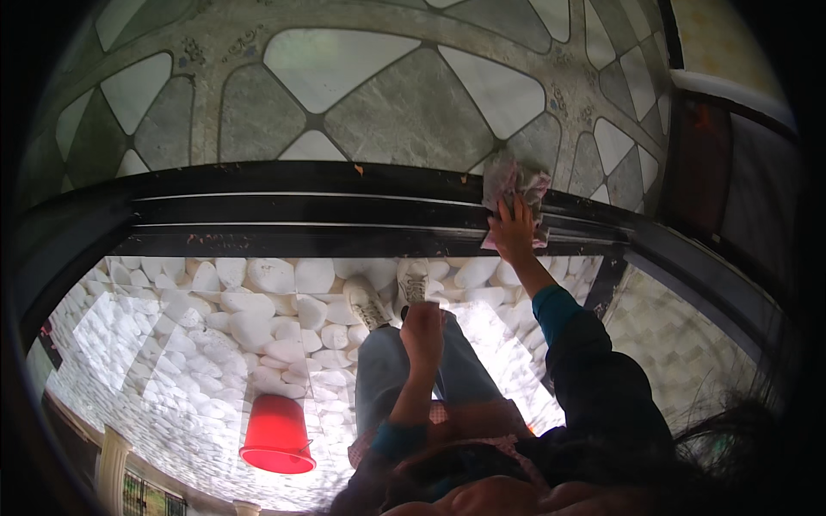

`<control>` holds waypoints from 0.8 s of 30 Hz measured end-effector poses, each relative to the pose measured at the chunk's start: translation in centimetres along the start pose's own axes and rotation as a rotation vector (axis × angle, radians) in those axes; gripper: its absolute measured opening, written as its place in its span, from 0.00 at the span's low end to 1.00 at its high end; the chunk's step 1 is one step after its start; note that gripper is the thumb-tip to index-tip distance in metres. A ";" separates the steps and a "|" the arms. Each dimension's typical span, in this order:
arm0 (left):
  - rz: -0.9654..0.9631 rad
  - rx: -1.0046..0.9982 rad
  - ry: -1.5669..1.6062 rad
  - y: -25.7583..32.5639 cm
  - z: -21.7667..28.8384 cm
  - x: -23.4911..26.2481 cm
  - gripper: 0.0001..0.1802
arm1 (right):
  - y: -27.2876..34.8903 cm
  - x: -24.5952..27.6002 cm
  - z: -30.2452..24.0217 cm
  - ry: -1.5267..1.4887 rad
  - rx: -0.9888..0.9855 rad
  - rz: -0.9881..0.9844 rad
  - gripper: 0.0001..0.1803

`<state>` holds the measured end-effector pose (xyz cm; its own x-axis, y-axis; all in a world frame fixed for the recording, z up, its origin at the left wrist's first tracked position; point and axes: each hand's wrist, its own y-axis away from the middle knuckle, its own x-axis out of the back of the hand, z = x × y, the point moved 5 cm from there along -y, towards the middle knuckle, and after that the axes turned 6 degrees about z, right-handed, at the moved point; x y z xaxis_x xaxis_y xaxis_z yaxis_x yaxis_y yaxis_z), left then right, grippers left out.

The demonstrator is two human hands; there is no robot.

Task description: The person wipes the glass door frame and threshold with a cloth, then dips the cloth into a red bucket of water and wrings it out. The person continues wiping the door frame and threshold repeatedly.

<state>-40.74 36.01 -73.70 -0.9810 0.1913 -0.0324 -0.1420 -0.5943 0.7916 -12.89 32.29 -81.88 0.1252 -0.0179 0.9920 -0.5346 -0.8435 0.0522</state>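
Observation:
My right hand (514, 230) reaches forward with its fingers laid over a crumpled grey and pink cloth (518, 185), pressing it on the black sliding-door track (327, 206). The cloth spans the track's rails and its far edge laps toward the tiled floor. My left hand (422, 334) is closed in a fist above my knees, apart from the track; I see nothing sticking out of it. The track runs across in front of my shoes (411, 284), with thin bright rails and several chipped spots along it.
Behind the track lies a grey and white patterned tile floor (409, 103). On my side the floor has a white pebble print (249, 322), where a red bucket (277, 432) stands at left. Dark door frames (705, 267) rise at both ends.

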 end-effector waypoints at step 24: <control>0.231 -0.174 -0.176 5.8 -3.2 -5.7 0.06 | 0.9 -0.5 10.0 -0.110 0.175 0.141 0.19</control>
<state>-36.40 28.98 -70.86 -0.9540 0.1590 0.2540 0.0462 -0.7595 0.6489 -5.10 26.21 -83.47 0.1550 -0.1922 0.9690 -0.4018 -0.9084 -0.1159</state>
